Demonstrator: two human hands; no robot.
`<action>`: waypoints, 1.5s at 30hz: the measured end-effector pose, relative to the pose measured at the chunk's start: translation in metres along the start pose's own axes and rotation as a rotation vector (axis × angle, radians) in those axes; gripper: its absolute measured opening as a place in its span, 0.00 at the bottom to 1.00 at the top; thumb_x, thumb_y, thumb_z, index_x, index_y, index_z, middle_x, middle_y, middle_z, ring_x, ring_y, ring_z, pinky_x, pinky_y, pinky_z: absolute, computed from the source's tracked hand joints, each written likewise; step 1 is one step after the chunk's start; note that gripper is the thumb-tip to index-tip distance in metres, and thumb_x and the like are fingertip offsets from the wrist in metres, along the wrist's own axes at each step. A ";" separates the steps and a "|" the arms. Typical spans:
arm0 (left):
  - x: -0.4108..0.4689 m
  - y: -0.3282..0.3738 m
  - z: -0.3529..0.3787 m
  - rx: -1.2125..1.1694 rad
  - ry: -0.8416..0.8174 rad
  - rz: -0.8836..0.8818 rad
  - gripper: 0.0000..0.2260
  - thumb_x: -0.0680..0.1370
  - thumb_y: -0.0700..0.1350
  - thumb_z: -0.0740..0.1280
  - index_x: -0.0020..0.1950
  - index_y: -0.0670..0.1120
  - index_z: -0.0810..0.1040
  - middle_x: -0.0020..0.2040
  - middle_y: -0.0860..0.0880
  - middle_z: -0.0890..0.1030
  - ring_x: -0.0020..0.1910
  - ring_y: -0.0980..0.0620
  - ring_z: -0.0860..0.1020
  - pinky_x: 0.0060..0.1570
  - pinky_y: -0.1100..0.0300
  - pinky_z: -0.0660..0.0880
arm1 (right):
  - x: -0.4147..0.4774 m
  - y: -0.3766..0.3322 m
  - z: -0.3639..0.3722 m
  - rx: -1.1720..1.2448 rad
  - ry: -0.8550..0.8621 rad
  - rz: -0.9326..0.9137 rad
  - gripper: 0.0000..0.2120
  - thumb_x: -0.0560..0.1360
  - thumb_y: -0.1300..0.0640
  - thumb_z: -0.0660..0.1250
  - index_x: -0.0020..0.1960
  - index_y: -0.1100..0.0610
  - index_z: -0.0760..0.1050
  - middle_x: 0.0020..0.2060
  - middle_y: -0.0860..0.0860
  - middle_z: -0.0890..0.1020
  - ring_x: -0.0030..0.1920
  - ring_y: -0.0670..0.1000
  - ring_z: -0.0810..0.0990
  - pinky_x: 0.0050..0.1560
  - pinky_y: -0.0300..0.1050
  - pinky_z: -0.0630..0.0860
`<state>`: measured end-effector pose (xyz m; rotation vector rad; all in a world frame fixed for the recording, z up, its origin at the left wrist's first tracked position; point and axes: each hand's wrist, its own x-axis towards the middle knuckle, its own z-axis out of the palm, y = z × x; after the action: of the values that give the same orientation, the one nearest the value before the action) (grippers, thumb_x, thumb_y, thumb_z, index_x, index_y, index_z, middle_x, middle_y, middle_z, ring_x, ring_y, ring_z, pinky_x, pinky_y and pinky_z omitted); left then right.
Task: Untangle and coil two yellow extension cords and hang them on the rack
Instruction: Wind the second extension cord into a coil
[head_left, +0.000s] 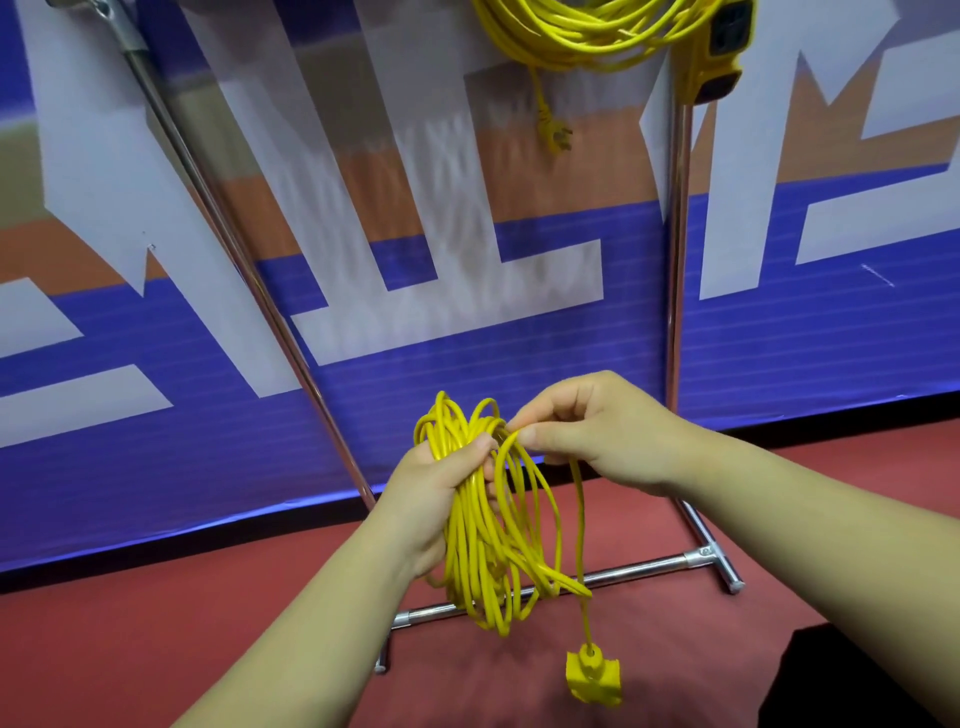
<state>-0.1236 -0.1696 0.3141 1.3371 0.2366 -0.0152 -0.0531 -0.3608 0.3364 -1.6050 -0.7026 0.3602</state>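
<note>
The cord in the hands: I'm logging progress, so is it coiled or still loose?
Mostly coiled: the left hand grips a bundle of loops of the yellow cord, while the right hand pinches one strand; its socket end dangles free.

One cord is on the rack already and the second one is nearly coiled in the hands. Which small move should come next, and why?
Probably lay the strand pinched by the right hand onto the coil that the left hand grips. Only a short tail with the socket end hangs loose below, so one last loop should finish the coil before hanging it beside the first cord.

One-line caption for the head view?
Left hand grips coiled cord, right hand pinches a loop; another cord hangs on rack.
</note>
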 end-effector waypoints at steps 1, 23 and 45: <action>-0.001 0.000 0.002 -0.006 -0.012 -0.003 0.17 0.73 0.46 0.71 0.54 0.34 0.80 0.37 0.39 0.76 0.33 0.43 0.76 0.42 0.48 0.76 | 0.000 0.000 -0.002 0.011 0.026 -0.003 0.04 0.75 0.63 0.72 0.49 0.59 0.85 0.43 0.57 0.87 0.43 0.52 0.84 0.48 0.46 0.81; -0.008 0.011 0.018 0.211 -0.197 -0.097 0.06 0.66 0.38 0.71 0.32 0.43 0.76 0.27 0.43 0.71 0.24 0.49 0.72 0.30 0.58 0.74 | 0.003 -0.003 -0.032 -0.211 0.002 0.018 0.11 0.68 0.61 0.80 0.42 0.63 0.79 0.33 0.61 0.83 0.30 0.47 0.78 0.32 0.36 0.72; -0.015 0.066 -0.055 -0.030 -0.167 0.079 0.11 0.59 0.42 0.75 0.31 0.46 0.73 0.26 0.50 0.66 0.21 0.55 0.68 0.26 0.61 0.74 | -0.001 0.019 -0.017 -0.102 -0.012 0.102 0.10 0.73 0.70 0.73 0.42 0.58 0.75 0.45 0.69 0.82 0.42 0.53 0.84 0.49 0.50 0.81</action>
<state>-0.1375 -0.1025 0.3690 1.3070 0.0421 -0.0562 -0.0396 -0.3754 0.3205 -1.7408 -0.6586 0.4134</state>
